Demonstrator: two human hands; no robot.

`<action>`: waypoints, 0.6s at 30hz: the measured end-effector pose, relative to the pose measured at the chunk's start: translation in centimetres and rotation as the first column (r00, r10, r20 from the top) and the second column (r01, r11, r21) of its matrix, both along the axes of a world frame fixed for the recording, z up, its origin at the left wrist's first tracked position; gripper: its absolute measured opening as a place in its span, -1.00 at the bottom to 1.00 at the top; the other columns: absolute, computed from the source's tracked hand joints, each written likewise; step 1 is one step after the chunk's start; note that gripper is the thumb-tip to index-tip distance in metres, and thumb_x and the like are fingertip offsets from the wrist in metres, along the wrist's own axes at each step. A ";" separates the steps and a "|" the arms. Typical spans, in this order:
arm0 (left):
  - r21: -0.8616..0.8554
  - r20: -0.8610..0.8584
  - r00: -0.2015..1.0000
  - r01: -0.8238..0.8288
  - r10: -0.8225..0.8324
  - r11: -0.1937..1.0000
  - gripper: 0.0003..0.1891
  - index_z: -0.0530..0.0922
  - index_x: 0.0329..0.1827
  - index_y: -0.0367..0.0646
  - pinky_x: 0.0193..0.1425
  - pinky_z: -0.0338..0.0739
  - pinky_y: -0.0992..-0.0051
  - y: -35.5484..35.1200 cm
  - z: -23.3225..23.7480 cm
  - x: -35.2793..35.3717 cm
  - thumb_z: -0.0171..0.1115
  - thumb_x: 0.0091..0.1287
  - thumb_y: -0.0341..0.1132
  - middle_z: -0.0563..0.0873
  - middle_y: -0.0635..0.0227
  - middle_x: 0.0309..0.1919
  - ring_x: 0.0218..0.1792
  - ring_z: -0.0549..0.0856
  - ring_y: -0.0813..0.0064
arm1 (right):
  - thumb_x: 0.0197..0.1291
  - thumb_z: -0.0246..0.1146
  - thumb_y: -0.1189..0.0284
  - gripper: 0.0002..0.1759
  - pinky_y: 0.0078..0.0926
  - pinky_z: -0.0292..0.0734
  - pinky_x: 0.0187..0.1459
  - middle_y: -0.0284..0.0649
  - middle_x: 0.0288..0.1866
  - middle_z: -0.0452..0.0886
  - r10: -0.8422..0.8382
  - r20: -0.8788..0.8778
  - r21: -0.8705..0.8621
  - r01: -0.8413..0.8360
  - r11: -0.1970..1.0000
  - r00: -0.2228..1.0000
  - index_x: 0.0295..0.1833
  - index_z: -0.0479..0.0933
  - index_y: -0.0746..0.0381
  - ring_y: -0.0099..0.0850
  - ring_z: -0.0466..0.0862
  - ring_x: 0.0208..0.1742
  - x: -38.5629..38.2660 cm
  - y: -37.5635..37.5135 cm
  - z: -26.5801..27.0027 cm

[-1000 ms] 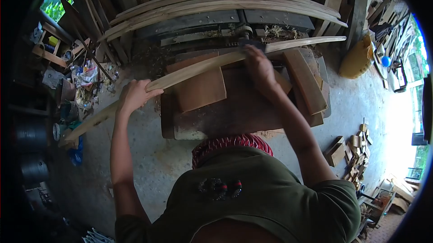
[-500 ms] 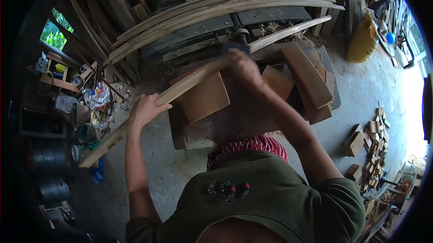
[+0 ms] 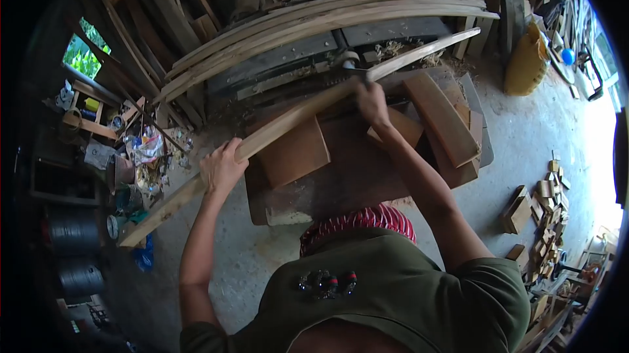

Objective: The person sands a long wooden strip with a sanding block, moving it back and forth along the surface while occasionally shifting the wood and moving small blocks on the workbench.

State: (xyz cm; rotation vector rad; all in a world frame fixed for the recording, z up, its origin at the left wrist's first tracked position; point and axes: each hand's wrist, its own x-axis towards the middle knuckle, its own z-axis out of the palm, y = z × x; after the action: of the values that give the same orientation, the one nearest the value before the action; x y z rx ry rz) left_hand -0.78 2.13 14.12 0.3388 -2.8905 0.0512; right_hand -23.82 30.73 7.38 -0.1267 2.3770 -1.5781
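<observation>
A long wooden strip [image 3: 295,116] slants across the front of me, from low on the left up to the right. My left hand [image 3: 223,167] is wrapped round its lower part. Farther up, my right hand [image 3: 372,102] is closed at the strip and smeared by motion. Under its fingers is a small dark flat piece, too blurred to name. Below the strip, a brown board [image 3: 298,153] and other wooden pieces lie on a dark worktable [image 3: 354,186]. A thick curved wooden piece [image 3: 442,117] rests at the table's right side.
Several long strips [image 3: 314,16] lie across a machine bed [image 3: 282,55] with shavings beyond the table. A yellow sack [image 3: 526,61] stands on the floor at right, above scattered wood blocks [image 3: 545,215]. Clutter and dark drums [image 3: 72,230] line the left side.
My right hand has slid to the right along the strip with the dark piece. My left hand has shifted slightly right, still round the strip.
</observation>
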 end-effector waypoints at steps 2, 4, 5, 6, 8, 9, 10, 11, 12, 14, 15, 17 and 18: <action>0.077 0.068 0.998 -0.018 0.013 0.997 -0.61 0.63 -0.04 0.13 -0.20 0.64 0.14 0.2 0.7 -0.1 0.40 -0.01 -0.24 0.79 0.37 -0.20 -0.23 0.76 0.12 | 0.44 0.13 0.17 -0.56 -0.26 0.64 -0.03 -0.21 -0.07 0.68 -0.087 0.386 -0.731 0.362 0.578 0.918 0.10 0.55 0.36 -0.34 0.71 -0.13 1.4 2.4 0.1; 0.112 0.066 0.998 -0.024 0.017 0.993 -0.62 0.67 -0.06 0.13 -0.19 0.64 0.16 0.5 2.0 -0.2 0.40 -0.03 -0.24 0.79 0.35 -0.22 -0.23 0.76 0.13 | 0.44 0.14 0.17 -0.55 -0.19 0.59 0.15 -0.15 0.02 0.66 0.318 0.544 -0.832 0.452 0.320 0.776 0.19 0.49 0.31 -0.28 0.69 0.01 4.4 4.0 0.9; 0.155 0.093 0.995 -0.037 0.023 0.987 -0.62 0.68 -0.06 0.13 -0.18 0.63 0.17 0.8 2.8 -0.1 0.39 -0.03 -0.23 0.79 0.32 -0.24 -0.23 0.76 0.12 | 0.44 0.14 0.17 -0.55 -0.19 0.59 0.15 -0.15 0.02 0.66 0.321 0.547 -0.831 0.455 0.320 0.773 0.19 0.49 0.31 -0.28 0.69 0.01 5.1 4.1 0.4; 0.195 0.124 0.992 -0.050 0.026 0.979 -0.62 0.69 -0.06 0.13 -0.18 0.63 0.18 0.9 3.3 0.1 0.39 -0.03 -0.23 0.79 0.28 -0.27 -0.23 0.76 0.11 | 0.44 0.14 0.16 -0.54 -0.16 0.53 0.24 -0.14 0.07 0.65 0.425 0.588 -0.809 0.492 0.322 0.688 0.22 0.48 0.30 -0.26 0.66 0.08 5.8 3.7 -0.3; 0.192 0.150 0.988 -0.057 0.028 0.980 -0.62 0.70 -0.06 0.12 -0.18 0.63 0.18 0.5 4.2 0.7 0.40 -0.03 -0.22 0.78 0.25 -0.29 -0.24 0.76 0.10 | 0.44 0.13 0.15 -0.52 -0.13 0.47 0.32 -0.12 0.12 0.64 0.530 0.610 -0.787 0.532 0.313 0.590 0.24 0.46 0.29 -0.24 0.64 0.16 6.0 2.3 -1.6; 0.199 0.168 0.985 -0.066 0.032 0.978 -0.62 0.70 -0.07 0.11 -0.18 0.62 0.19 0.2 4.5 1.1 0.40 -0.03 -0.21 0.78 0.22 -0.32 -0.24 0.76 0.09 | 0.44 0.13 0.14 -0.51 -0.13 0.44 0.35 -0.11 0.13 0.63 0.565 0.558 -0.820 0.506 0.266 0.608 0.26 0.45 0.29 -0.24 0.63 0.17 5.5 1.6 -2.2; 0.193 0.174 0.984 -0.069 0.035 0.979 -0.62 0.70 -0.07 0.11 -0.18 0.62 0.19 -0.3 4.5 1.8 0.40 -0.03 -0.21 0.78 0.22 -0.32 -0.24 0.76 0.09 | 0.44 0.13 0.13 -0.49 -0.13 0.41 0.38 -0.10 0.15 0.63 0.597 0.508 -0.848 0.481 0.222 0.621 0.27 0.44 0.30 -0.24 0.62 0.19 5.0 1.1 -2.9; 0.217 0.169 0.986 -0.048 0.011 0.975 -0.60 0.70 -0.06 0.08 -0.18 0.62 0.19 -0.9 4.6 2.4 0.41 -0.04 -0.20 0.78 0.19 -0.31 -0.24 0.76 0.09 | 0.45 0.13 0.13 -0.49 -0.17 0.41 0.38 -0.09 0.18 0.61 0.650 0.434 -0.883 0.437 0.170 0.624 0.29 0.43 0.30 -0.24 0.62 0.21 4.2 0.5 -2.8; 0.239 0.161 0.987 -0.024 -0.015 0.971 -0.59 0.69 -0.05 0.06 -0.18 0.62 0.20 -1.5 4.7 2.9 0.42 -0.04 -0.19 0.77 0.17 -0.31 -0.24 0.76 0.08 | 0.45 0.13 0.13 -0.49 -0.17 0.41 0.38 -0.09 0.18 0.61 0.654 0.431 -0.883 0.440 0.163 0.622 0.29 0.43 0.30 -0.24 0.62 0.21 3.7 0.1 -2.7; 0.234 0.132 0.991 -0.007 -0.025 0.972 -0.59 0.69 -0.05 0.02 -0.18 0.62 0.20 -2.3 4.7 3.7 0.43 -0.03 -0.18 0.77 0.16 -0.30 -0.25 0.76 0.08 | 0.46 0.12 0.16 -0.51 -0.21 0.42 0.38 -0.10 0.19 0.61 0.577 0.477 -0.879 0.342 0.333 0.663 0.28 0.42 0.31 -0.25 0.62 0.19 3.4 -0.8 -1.5; 0.241 0.098 0.995 0.010 -0.034 0.970 -0.59 0.68 -0.06 -0.02 -0.18 0.62 0.21 -2.4 4.8 3.8 0.43 -0.02 -0.18 0.77 0.15 -0.29 -0.25 0.76 0.07 | 0.47 0.12 0.17 -0.52 -0.22 0.44 0.36 -0.11 0.18 0.61 0.575 0.463 -0.886 0.327 0.329 0.674 0.27 0.43 0.32 -0.27 0.63 0.19 3.8 -0.7 -0.1; 0.254 0.091 0.995 0.022 -0.046 0.967 -0.60 0.67 -0.07 -0.05 -0.19 0.63 0.22 -2.4 4.9 4.0 0.45 -0.02 -0.18 0.77 0.15 -0.30 -0.26 0.76 0.07 | 0.46 0.12 0.16 -0.50 -0.23 0.43 0.37 -0.10 0.19 0.61 0.578 0.455 -0.889 0.313 0.333 0.677 0.28 0.42 0.33 -0.27 0.62 0.20 3.9 -0.3 1.1; 0.264 0.080 0.995 0.037 -0.060 0.964 -0.60 0.66 -0.09 -0.09 -0.20 0.63 0.23 -2.2 4.9 4.2 0.47 -0.01 -0.18 0.77 0.15 -0.30 -0.26 0.76 0.06 | 0.45 0.13 0.15 -0.48 -0.23 0.43 0.37 -0.09 0.20 0.61 0.581 0.442 -0.895 0.296 0.333 0.683 0.29 0.42 0.35 -0.27 0.62 0.21 4.0 -0.2 1.6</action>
State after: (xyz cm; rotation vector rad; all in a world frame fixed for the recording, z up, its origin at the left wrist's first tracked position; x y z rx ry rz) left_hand 3.43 -0.11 18.97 0.3178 -2.9933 -0.3366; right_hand -19.78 30.50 8.96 0.0414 0.5506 -2.1395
